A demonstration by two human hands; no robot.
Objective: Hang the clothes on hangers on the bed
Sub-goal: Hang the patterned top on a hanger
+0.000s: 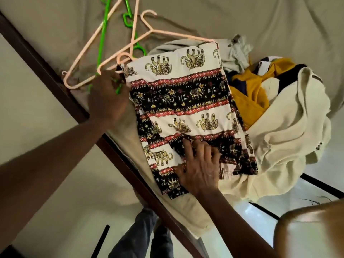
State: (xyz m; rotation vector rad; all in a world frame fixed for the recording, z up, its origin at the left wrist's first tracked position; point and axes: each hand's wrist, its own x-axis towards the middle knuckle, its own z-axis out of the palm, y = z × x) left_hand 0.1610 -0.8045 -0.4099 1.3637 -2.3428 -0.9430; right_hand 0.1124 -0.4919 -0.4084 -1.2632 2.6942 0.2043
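Pink hanger (151,30) is gripped centre left by the left hand (108,97); printed cloth (182,97) is pressed flat under the right hand (200,172), fingers (188,146) straight. It is best kept smooth.

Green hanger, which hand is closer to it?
Left. The left hand grips the peach hanger right over the lower end of the green hanger; the right hand rests flat on the elephant-print cloth, apart from it.
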